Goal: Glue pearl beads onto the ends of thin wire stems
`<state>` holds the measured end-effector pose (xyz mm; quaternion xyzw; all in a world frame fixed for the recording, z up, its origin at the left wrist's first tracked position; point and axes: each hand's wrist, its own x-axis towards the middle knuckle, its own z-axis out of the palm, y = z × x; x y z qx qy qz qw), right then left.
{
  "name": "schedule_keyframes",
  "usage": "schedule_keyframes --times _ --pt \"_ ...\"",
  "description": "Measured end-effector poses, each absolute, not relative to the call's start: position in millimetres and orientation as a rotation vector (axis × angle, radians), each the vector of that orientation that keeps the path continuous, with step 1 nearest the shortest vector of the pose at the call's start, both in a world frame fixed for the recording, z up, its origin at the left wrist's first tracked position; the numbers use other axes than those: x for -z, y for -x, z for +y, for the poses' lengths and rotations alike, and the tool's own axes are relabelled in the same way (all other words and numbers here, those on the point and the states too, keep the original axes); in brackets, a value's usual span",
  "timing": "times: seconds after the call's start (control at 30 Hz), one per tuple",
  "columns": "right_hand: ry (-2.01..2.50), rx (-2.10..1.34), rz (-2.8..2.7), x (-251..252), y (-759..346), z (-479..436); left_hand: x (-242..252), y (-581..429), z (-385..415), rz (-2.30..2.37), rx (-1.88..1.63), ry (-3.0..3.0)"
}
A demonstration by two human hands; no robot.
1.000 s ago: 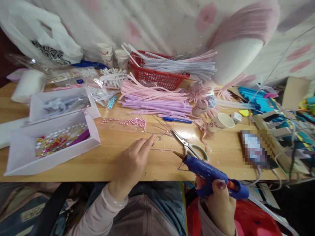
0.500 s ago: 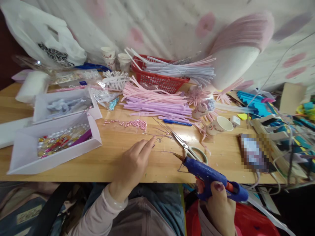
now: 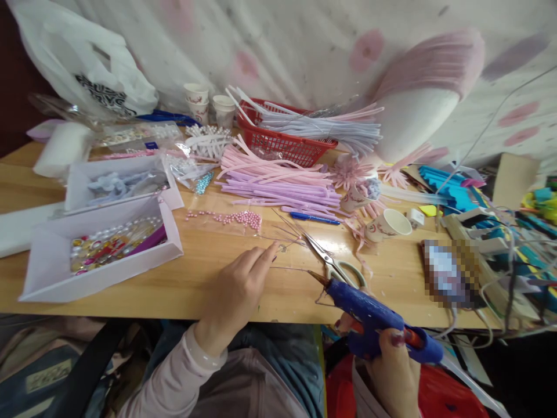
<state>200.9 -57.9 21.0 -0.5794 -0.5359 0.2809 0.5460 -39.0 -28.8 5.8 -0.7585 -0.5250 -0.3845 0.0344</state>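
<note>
My right hand (image 3: 394, 360) is wrapped around a blue glue gun (image 3: 369, 313), its nozzle pointing left over the table. A thin purplish wire (image 3: 289, 268) runs between the nozzle tip and the fingers of my left hand (image 3: 239, 284). That left hand is closed on the wire's other end, palm down, its fingertips partly hidden. Just beyond the nozzle lie scissors (image 3: 333, 261) with pale handles, partly behind the gun. Several more thin wires (image 3: 285, 223) are spread near the scissor blades. Pink beads (image 3: 243, 219) lie on a clear bag left of them.
Pink and purple pipe cleaners (image 3: 278, 188) lie before a red basket (image 3: 287, 145). White boxes (image 3: 108, 255) of beads and ribbon stand left. A paper cup (image 3: 389, 225), a blue pen (image 3: 315, 218) and a phone-like object (image 3: 450, 273) are right, beside a cable-covered power strip (image 3: 491, 261).
The view has shifted slightly, so the table's things appear a little further right. Both hands keep nearly the same pose, the glue gun still held with its nozzle by the wire.
</note>
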Motion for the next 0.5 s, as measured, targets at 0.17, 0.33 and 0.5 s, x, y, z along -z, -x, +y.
schedule_keyframes --times 0.17,0.33,0.5 --pt "1.330 -0.746 -1.207 -21.6 -197.1 -60.7 -3.2 39.9 -29.0 -1.616 1.183 2.326" --pt "1.328 -0.792 -1.149 -23.3 -192.3 -64.7 -5.5 39.7 -28.3 -1.616 1.189 2.320" --pt "1.334 -0.821 -1.150 -23.4 -197.1 -67.6 -7.4 40.0 -29.0 -1.622 1.202 2.303"
